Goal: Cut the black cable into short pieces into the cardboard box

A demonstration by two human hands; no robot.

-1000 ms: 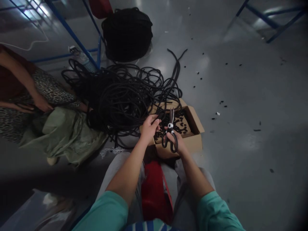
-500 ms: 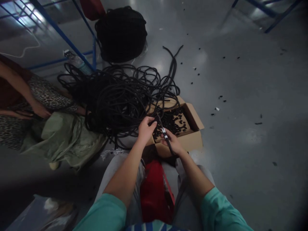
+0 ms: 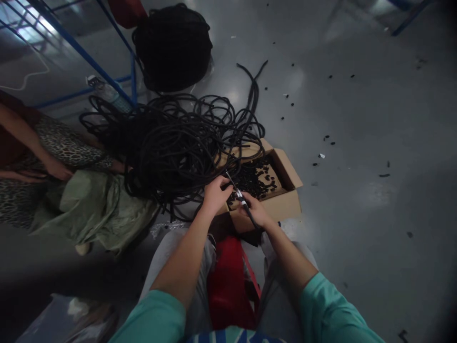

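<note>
The fingers of my right hand [image 3: 256, 209] are gripping the scissors [image 3: 244, 201], whose blades [image 3: 230, 178] are pointing toward eleven o'clock, while my left hand [image 3: 214, 194] is pinching a black cord [image 3: 225, 186] right beside them. Because the thumb and blade tips are sitting so close, a small slip could be nicking skin; I cannot tell whether the blades are touching the cord. Its dark colour is blending with the pieces [image 3: 252, 183] lying in the cardboard box [image 3: 283, 205], just beyond my hands toward one o'clock, so I could be misjudging where the edge is falling. The tangled pile [image 3: 171, 143] is spreading toward ten and eleven o'clock, some loops hanging over the box; a snagged one could be tugging the cord off line. Small bits [image 3: 332, 143] are dotting the floor [image 3: 357, 214] toward two o'clock, and any piece springing loose could be landing there too.
</note>
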